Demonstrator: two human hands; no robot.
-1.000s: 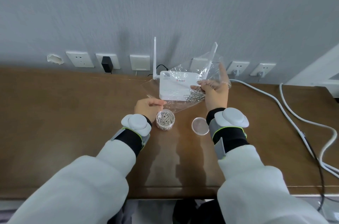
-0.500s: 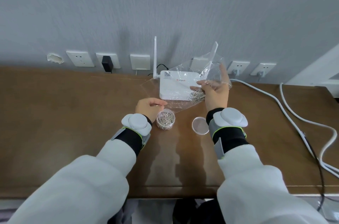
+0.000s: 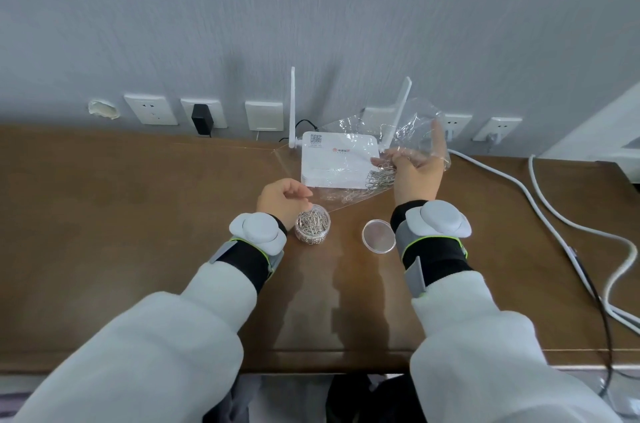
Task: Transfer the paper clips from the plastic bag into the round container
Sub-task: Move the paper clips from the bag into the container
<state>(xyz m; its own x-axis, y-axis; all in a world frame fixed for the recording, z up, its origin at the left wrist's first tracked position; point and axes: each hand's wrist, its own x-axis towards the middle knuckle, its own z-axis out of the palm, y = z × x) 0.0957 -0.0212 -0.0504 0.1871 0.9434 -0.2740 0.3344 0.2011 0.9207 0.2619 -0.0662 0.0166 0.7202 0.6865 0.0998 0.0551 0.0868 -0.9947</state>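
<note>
A clear plastic bag [image 3: 417,119] is held up over the brown table [image 3: 138,215], its lower edge reaching down beside the round container [image 3: 312,225]. The container stands upright, open and holds several silver paper clips. My right hand [image 3: 417,170] is inside the bag, fingers curled round a bunch of paper clips [image 3: 381,177], index finger pointing up. My left hand [image 3: 282,197] sits just behind the container and pinches the bag's lower edge with curled fingers.
The container's clear lid [image 3: 379,235] lies flat right of the container. A white router [image 3: 332,159] with two antennas stands behind the bag. Wall sockets [image 3: 150,109] line the wall. White and black cables [image 3: 540,211] cross the table's right side.
My right hand has shifted slightly right and up inside the bag, the clip bunch moving with it. My left hand and the container have stayed put.
</note>
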